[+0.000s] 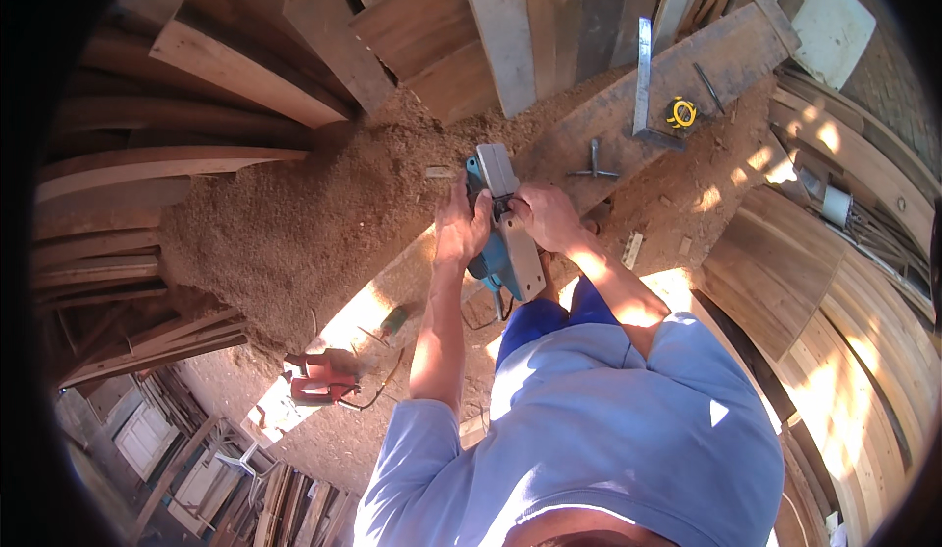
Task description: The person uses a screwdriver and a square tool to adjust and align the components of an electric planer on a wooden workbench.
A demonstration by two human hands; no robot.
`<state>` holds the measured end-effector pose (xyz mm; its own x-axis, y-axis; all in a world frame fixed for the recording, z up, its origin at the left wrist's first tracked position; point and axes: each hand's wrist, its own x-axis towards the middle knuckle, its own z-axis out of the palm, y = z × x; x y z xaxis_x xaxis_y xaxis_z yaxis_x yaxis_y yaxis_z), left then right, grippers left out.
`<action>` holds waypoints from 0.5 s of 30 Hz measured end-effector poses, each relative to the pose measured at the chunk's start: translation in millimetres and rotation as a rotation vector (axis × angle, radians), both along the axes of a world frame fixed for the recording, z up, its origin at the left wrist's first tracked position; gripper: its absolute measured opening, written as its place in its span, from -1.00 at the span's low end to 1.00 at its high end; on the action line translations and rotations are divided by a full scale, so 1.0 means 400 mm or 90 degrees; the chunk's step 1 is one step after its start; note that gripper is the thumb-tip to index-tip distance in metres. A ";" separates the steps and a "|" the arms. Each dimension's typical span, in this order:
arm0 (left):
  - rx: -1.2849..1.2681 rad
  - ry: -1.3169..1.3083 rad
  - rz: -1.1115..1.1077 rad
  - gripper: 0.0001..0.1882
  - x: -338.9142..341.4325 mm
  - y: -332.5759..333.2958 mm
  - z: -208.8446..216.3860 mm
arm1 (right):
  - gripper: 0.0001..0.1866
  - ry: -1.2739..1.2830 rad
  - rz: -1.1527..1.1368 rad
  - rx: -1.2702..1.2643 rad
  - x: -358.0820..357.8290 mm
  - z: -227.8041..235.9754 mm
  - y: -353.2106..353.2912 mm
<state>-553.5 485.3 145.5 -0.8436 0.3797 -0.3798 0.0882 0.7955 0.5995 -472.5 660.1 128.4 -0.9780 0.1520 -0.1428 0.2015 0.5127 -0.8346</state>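
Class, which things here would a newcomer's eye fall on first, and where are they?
First, the teal power tool near the centre, with the left hand and right hand on it. Next, the broad spread of sawdust to its left. Then the bright yellow tape measure at upper right, lying on the wooden plank.
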 end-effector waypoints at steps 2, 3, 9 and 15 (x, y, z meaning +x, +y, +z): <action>0.002 0.000 0.002 -0.22 0.000 0.004 0.009 | -0.89 0.032 0.005 -0.002 0.000 0.003 0.002; 0.003 0.005 0.003 -0.22 0.001 0.000 0.009 | -0.88 0.048 0.007 -0.004 -0.001 0.011 0.003; -0.001 0.015 0.005 -0.20 0.003 -0.003 -0.003 | -0.83 -0.079 0.030 -0.043 -0.006 0.013 0.010; 0.002 0.033 0.001 -0.20 0.004 -0.008 -0.009 | -0.83 -0.125 0.024 -0.048 -0.011 0.025 0.007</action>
